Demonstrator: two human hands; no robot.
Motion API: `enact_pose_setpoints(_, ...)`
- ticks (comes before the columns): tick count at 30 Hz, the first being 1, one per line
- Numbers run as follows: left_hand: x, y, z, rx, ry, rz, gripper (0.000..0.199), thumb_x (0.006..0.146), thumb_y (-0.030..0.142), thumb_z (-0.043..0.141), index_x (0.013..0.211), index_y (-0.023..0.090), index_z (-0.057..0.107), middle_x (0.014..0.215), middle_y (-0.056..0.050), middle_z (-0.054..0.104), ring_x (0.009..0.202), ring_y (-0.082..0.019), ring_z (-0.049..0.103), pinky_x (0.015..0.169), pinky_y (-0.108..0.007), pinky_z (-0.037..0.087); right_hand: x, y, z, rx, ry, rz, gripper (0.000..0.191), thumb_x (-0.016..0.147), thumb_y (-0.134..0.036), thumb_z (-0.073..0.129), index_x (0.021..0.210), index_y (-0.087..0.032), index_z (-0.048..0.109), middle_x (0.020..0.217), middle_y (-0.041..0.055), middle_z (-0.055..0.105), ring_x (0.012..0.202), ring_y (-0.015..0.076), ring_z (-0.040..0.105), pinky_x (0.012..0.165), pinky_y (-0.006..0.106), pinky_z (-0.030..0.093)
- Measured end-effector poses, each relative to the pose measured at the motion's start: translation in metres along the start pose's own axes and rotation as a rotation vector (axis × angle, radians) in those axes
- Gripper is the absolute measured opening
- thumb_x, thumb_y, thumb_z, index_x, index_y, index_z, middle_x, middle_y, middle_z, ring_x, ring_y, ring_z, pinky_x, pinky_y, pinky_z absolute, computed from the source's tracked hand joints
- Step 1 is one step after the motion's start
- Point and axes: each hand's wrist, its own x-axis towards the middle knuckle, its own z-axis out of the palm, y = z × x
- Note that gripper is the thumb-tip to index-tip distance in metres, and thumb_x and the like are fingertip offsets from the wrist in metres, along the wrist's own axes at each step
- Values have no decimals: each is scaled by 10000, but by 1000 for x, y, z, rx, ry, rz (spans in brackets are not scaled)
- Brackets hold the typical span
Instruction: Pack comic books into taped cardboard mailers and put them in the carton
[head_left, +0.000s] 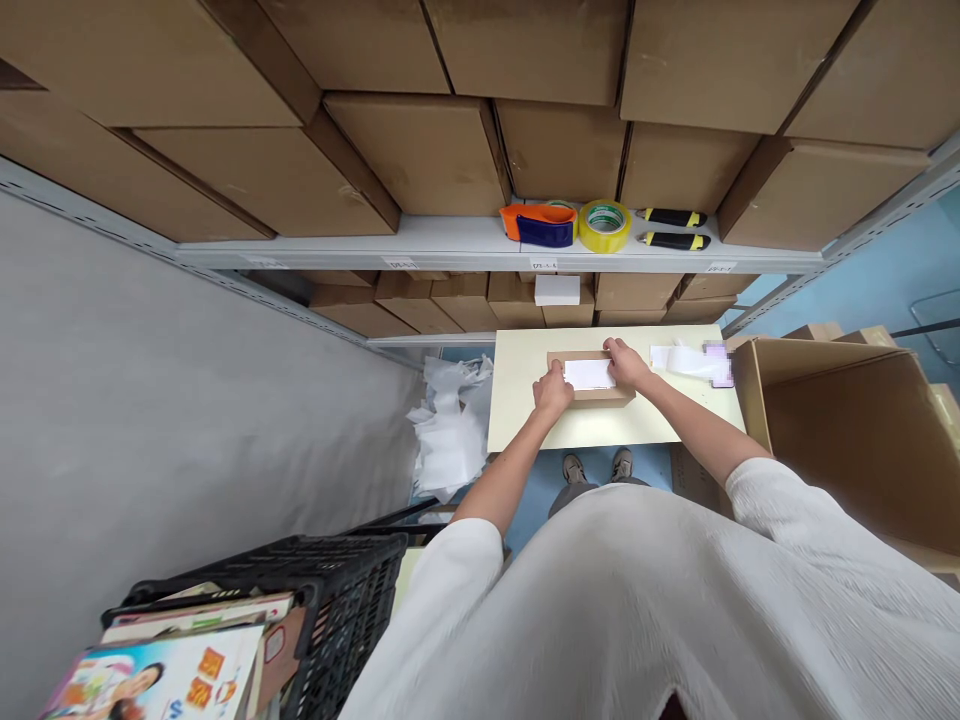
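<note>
- watching from afar, i have the small cardboard box [600, 398] between both hands, a white label [589, 375] on its top.
- left hand [553, 390] sits at the box's 9 o'clock, fingers bent and touching; i cannot tell if it pinches label or box.
- right hand [625, 364] touches at 2 o'clock, fingers curled, its grip equally unclear to me.
- all this rests on a pale tabletop [525, 425]; a white strip [686, 362] lies at 3 o'clock.
- farther out at 3, i see a big open carton [840, 440].
- at 12, the shelf [450, 240] holds an orange-and-blue tape dispenser [538, 226], yellow tape [604, 228] and two cutters [673, 241].
- crumpled white sheets [450, 430] lie at 9, a black crate [345, 600] at 7.
</note>
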Motion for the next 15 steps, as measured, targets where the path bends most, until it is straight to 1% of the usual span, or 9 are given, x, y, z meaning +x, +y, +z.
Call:
enact_pose_setpoints(2,-2,-1,1,18,38,31,437,969,176,553,1403,220,537,1349,-181,717,1262,-357,685,1070,-478,495,-3,-2,-1,-55,15,-17,438,880,-93,559,1291,-240,602,1242,168,633,1052,358,605,960,527,534)
enact_pose_setpoints(4,-5,-4,4,37,96,96,431,974,166,528,1401,213,571,1425,-195,668,1344,-365,629,1121,-498,481,-11,-6,0,-109,50,-34,411,907,-109,539,1295,-207,633,1293,208,627,1163,398,576,1016,567,502)
enact_pose_setpoints(5,-6,-7,6,45,123,155,440,976,156,513,1406,212,587,1466,-197,644,1397,-364,591,1159,-507,462,-16,-8,3,-125,73,-46,410,925,-122,527,1313,-186,642,1336,226,619,1218,413,557,1051,587,480)
enact_pose_setpoints(7,-7,-12,13,50,151,323,494,980,139,477,1456,208,591,1574,-187,583,1521,-346,493,1256,-515,390,-28,-15,13,-127,104,-93,439,977,-167,494,1391,-147,636,1451,246,590,1329,424,516,1131,612,427)
enact_pose_setpoints(9,-7,-18,21,50,141,494,577,996,157,448,1566,187,532,1702,-171,480,1631,-320,371,1343,-514,278,-40,-21,27,-108,84,-172,504,1057,-259,431,1521,-125,575,1594,238,530,1470,408,451,1224,609,358)
enact_pose_setpoints(10,-6,-20,25,56,126,551,617,1008,182,437,1624,168,478,1753,-167,420,1670,-311,311,1372,-514,218,-45,-24,35,-102,59,-203,551,1096,-326,390,1591,-122,520,1669,227,478,1545,393,398,1268,600,315)
enact_pose_setpoints(12,-2,-25,33,86,84,593,687,1029,241,425,1706,136,369,1809,-164,330,1710,-301,226,1398,-515,127,-51,-27,49,-104,2,-220,666,1132,-465,329,1702,-125,386,1775,204,363,1657,361,274,1340,588,214)
enact_pose_setpoints(15,3,-30,39,145,29,588,773,1035,337,449,1756,129,266,1844,-154,242,1730,-286,158,1407,-503,65,-53,-27,63,-131,-60,-203,808,1126,-597,290,1769,-110,235,1834,194,236,1719,329,147,1386,576,88)
